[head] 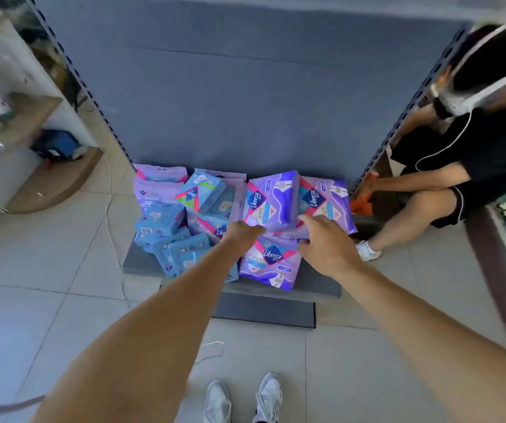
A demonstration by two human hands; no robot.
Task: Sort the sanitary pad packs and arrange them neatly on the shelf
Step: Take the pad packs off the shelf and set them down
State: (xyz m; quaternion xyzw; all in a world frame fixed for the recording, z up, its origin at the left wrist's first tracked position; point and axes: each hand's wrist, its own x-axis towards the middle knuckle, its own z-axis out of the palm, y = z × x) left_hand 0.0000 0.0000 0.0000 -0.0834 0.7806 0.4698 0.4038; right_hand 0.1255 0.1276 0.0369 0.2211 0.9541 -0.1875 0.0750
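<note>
Grey tiles run up to a low shelf (322,285) against a blue backboard. Blue packs (160,221) lie tumbled at its left. Centre, the left hand (239,232) curls its fingers onto an upright purple pack (271,199), long axis vertical, logo reading upward. The right hand (322,239) spreads loosely over a neighbouring pack (325,203); whether it grips, I cannot tell. Another person (465,154) sits at right.

Both arms stretched fwd & down, forearms bare. Left hand (241,232) back-up, fingers hidden past the knuckles. Right hand (322,242) palm-down, thumb apart from the curled fingers (305,219).
</note>
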